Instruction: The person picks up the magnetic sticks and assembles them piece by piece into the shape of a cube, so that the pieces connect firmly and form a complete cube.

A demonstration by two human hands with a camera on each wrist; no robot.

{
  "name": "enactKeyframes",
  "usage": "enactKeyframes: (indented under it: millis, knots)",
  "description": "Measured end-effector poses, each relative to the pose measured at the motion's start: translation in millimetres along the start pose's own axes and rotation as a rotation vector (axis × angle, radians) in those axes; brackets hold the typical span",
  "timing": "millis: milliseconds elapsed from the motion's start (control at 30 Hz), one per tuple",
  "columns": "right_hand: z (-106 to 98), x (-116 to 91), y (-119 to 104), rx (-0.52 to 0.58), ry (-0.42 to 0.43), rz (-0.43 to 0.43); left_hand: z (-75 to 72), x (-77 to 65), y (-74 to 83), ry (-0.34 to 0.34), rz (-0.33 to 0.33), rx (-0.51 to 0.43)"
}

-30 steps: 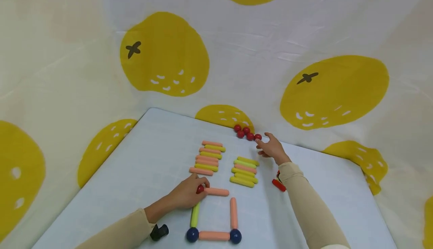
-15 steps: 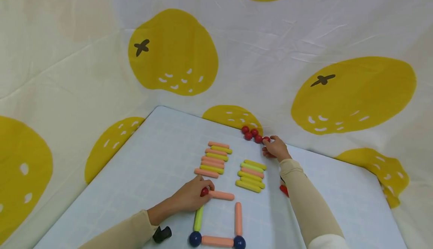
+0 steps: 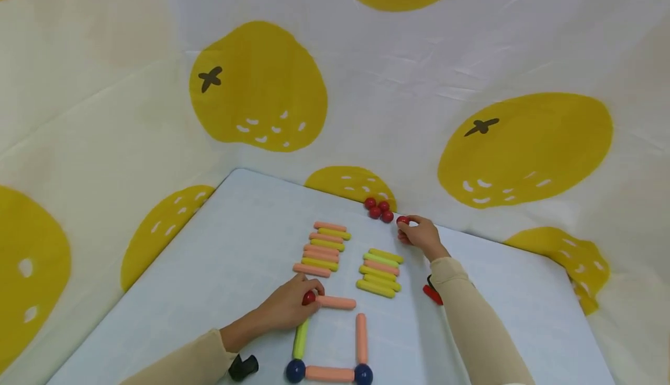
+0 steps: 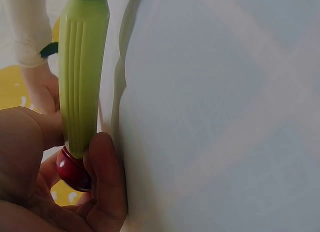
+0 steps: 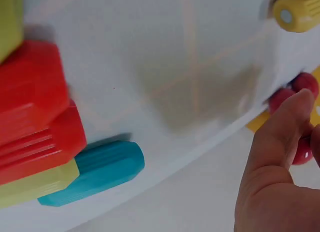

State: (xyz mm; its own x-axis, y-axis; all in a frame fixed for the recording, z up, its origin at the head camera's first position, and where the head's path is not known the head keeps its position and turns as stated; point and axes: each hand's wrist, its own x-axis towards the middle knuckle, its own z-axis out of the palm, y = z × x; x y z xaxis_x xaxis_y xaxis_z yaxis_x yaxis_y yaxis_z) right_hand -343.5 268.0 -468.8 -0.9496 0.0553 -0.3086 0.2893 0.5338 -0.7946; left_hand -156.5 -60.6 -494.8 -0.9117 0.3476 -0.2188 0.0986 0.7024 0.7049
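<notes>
My left hand (image 3: 287, 303) grips a red ball (image 3: 309, 298) at the upper left corner of a four-rod frame. In the left wrist view, the end of a lime-green rod (image 4: 80, 76) meets this red ball (image 4: 72, 169) between thumb and fingers. A pink rod (image 3: 336, 302) extends rightward from it. Two dark blue balls (image 3: 295, 371) (image 3: 363, 374) mark the near corners, joined by another pink rod (image 3: 330, 374). At the table's far edge, my right hand (image 3: 423, 235) pinches a second red ball (image 3: 402, 220), a little apart from several red balls (image 3: 387, 216).
Two rows of pink, yellow and green rods (image 3: 320, 249) (image 3: 379, 273) lie beyond the frame. A red rod (image 3: 432, 295) shows beside the right sleeve; teal (image 5: 95, 172) and red rods (image 5: 30, 101) appear in the right wrist view. A black object (image 3: 243, 367) lies by the left sleeve.
My right hand has reached the red balls, taken hold of the rightmost one and drawn it slightly away from the others. My left hand keeps its grip at the frame's corner.
</notes>
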Motion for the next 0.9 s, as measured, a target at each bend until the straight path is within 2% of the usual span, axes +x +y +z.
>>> enactKeyframes:
  millis: [133, 367, 533, 767, 900]
  knots:
    - [4.3, -22.0, -4.7, 0.062, -0.059, -0.060, 0.0, -1.5, -3.0, 0.017, -0.015, -0.021]
    - [15.4, -76.9, -1.0, -0.031, -0.146, -0.117, 2.9, -0.9, -2.2, 0.053, -0.012, -0.049]
    - [28.6, -108.7, 9.5, -0.055, -0.267, -0.148, 5.3, -1.2, -1.0, 0.079, -0.034, -0.061]
    - [47.0, -134.8, 22.3, -0.084, -0.402, -0.209, 7.1, -0.1, 2.5, 0.117, -0.038, -0.018]
    - [57.0, -143.6, 27.7, -0.101, -0.430, -0.217, 8.5, -1.0, 3.6, 0.126, -0.024, 0.002]
